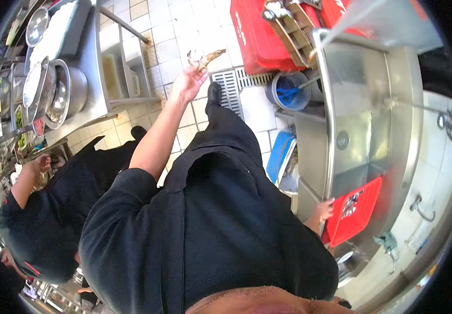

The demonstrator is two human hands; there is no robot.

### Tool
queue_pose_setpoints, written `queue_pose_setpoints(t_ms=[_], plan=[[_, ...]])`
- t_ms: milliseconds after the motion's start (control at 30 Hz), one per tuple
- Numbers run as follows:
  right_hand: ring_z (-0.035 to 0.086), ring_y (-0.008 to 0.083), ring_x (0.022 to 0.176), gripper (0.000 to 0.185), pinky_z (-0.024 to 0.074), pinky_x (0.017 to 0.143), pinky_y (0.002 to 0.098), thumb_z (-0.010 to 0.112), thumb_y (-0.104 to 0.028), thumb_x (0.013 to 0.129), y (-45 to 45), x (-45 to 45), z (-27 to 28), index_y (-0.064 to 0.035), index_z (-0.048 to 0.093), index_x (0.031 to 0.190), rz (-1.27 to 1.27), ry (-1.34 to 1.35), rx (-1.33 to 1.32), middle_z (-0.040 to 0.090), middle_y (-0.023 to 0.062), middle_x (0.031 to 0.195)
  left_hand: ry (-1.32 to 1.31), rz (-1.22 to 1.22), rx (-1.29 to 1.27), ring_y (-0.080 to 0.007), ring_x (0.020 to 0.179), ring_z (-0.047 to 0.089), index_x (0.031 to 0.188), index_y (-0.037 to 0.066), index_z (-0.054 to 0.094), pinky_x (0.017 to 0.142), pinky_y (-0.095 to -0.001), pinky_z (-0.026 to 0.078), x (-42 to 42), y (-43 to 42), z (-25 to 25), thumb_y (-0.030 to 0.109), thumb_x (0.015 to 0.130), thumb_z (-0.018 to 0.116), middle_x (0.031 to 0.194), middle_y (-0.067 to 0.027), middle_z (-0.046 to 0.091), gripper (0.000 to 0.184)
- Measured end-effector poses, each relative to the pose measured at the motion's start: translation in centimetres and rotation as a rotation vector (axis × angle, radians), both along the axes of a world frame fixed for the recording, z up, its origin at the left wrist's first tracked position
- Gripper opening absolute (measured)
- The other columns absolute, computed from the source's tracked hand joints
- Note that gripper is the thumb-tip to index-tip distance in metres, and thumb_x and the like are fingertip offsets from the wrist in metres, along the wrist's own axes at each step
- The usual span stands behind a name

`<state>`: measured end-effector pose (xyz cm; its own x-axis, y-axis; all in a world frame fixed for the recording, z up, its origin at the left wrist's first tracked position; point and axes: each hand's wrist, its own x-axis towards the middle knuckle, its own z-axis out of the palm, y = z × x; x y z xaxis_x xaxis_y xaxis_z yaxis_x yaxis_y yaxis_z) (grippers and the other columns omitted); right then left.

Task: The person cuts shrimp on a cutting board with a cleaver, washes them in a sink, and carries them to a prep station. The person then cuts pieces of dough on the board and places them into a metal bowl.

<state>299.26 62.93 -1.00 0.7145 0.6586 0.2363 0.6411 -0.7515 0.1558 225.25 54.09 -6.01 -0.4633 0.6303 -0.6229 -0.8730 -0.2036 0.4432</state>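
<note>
My left hand (188, 85) is stretched out ahead over the tiled floor. Its fingers are closed on a knobbly brown piece of food (213, 57), with something whitish beside it; its exact kind I cannot make out. At the lower right, my right hand (324, 210) grips the near side of a red plastic basket (368, 201). Several small shiny pieces lie in that basket, which sits at the near end of a steel sink (344, 162). Part of my right forearm is hidden by my dark clothing.
A steel table (96, 78) with metal bowls (74, 94) stands on the left. A co-worker in black (48, 225) works beside me. Ahead are a red container (260, 44), a floor drain grate (228, 91) and a bucket (294, 89) with blue inside.
</note>
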Motion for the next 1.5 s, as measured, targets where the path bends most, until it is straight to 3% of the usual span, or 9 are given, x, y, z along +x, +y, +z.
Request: queue_pose_setpoints(t_ms=[200, 433, 600, 733, 900, 1033, 1167, 1367, 1500], plan=[[0.058, 0.0411, 0.103, 0.063, 0.044, 0.086, 0.06, 0.05, -0.061, 0.093, 3.6, -6.1, -9.6, -0.0057, 0.06, 0.123, -0.408, 0.139, 0.142, 0.06, 0.0165, 0.109, 0.252, 0.063, -0.051, -0.022, 0.108, 0.064, 0.123, 0.006, 0.06, 0.095, -0.0382, 0.052, -10.8, 3.6, 2.6, 0.008, 0.099, 0.061, 0.117, -0.0076, 0.067, 0.024], [0.059, 0.0207, 0.059, 0.026, 0.0475, 0.057, 0.0384, 0.068, -0.029, 0.093, 12.5, -44.5, -18.2, -0.0046, 0.071, 0.085, 0.332, 1.114, -0.618, 0.056, 0.0041, 0.056, 0.294, 0.161, -0.096, -0.0234, 0.104, 0.064, 0.123, 0.003, 0.057, 0.095, -0.04, 0.053, -22.6, 6.6, 8.8, 0.005, 0.098, 0.059, 0.115, -0.0113, 0.066, 0.025], [0.071, 0.0192, 0.097, 0.045, 0.0547, 0.082, 0.0314, 0.066, -0.028, 0.098, 21.4, -76.5, -11.3, 0.0052, 0.063, 0.127, 1.204, 1.469, -0.66, 0.07, 0.0157, 0.115, 0.177, 0.202, -0.037, -0.0242, 0.102, 0.064, 0.121, -0.003, 0.055, 0.095, -0.0391, 0.054, -28.1, 8.3, 8.1, 0.007, 0.099, 0.054, 0.112, -0.0134, 0.064, 0.024], [0.072, 0.0205, 0.094, 0.045, 0.0551, 0.078, 0.0328, 0.065, -0.03, 0.099, 24.4, -92.7, -2.4, 0.0028, 0.062, 0.129, 1.294, 1.642, -0.918, 0.072, 0.0138, 0.107, 0.032, 0.277, 0.041, -0.0247, 0.104, 0.064, 0.119, -0.003, 0.06, 0.095, -0.0396, 0.053, -34.2, 11.0, 6.0, 0.009, 0.097, 0.058, 0.114, -0.0134, 0.065, 0.025], [0.071, 0.023, 0.085, 0.041, 0.0549, 0.077, 0.036, 0.067, -0.035, 0.095, 30.1, -97.8, -6.7, 0.0027, 0.07, 0.113, 1.431, 1.104, -0.99, 0.073, 0.0178, 0.095, 0.002, 0.329, 0.16, -0.0276, 0.104, 0.065, 0.12, 0.0, 0.058, 0.097, -0.0432, 0.052, -45.9, 15.3, 3.7, 0.006, 0.092, 0.059, 0.113, -0.0131, 0.066, 0.029], [0.068, 0.0237, 0.076, 0.033, 0.0497, 0.068, 0.0417, 0.063, -0.031, 0.095, 34.9, -92.2, -14.8, 0.0012, 0.072, 0.095, 1.081, 1.492, -0.936, 0.07, 0.015, 0.079, 0.078, 0.402, 0.199, -0.0266, 0.106, 0.064, 0.126, 0.0, 0.055, 0.097, -0.0423, 0.051, -57.1, 19.6, 6.1, 0.009, 0.092, 0.059, 0.116, -0.0109, 0.066, 0.036], [0.069, 0.0246, 0.077, 0.032, 0.0507, 0.069, 0.0425, 0.061, -0.03, 0.094, 40.8, -93.9, -10.7, 0.0, 0.072, 0.092, 1.069, 0.778, -1.168, 0.07, 0.0151, 0.078, 0.122, 0.591, 0.358, -0.0265, 0.103, 0.065, 0.127, 0.005, 0.053, 0.093, -0.0429, 0.052, -69.1, 24.0, 8.7, 0.01, 0.09, 0.059, 0.112, -0.0101, 0.066, 0.037], [0.07, 0.0261, 0.078, 0.031, 0.0522, 0.072, 0.0437, 0.059, -0.03, 0.092, 47.4, -105.5, -11.6, -0.0018, 0.073, 0.088, 1.019, 0.616, -1.232, 0.071, 0.0152, 0.077, 0.264, 0.787, 0.476, -0.0302, 0.098, 0.068, 0.12, 0.007, 0.051, 0.088, -0.0452, 0.055, -87.1, 25.2, 12.8, 0.007, 0.087, 0.059, 0.108, -0.0131, 0.066, 0.034], [0.071, 0.0271, 0.079, 0.031, 0.0532, 0.073, 0.0444, 0.058, -0.029, 0.091, 54.3, -119.6, -15.5, -0.003, 0.074, 0.084, 1.757, 0.305, -1.344, 0.071, 0.0152, 0.077, 0.368, 0.933, 0.352, -0.0348, 0.103, 0.069, 0.119, 0.004, 0.05, 0.087, -0.0493, 0.059, -96.3, 20.9, 14.1, 0.004, 0.087, 0.057, 0.112, -0.0176, 0.065, 0.033]])
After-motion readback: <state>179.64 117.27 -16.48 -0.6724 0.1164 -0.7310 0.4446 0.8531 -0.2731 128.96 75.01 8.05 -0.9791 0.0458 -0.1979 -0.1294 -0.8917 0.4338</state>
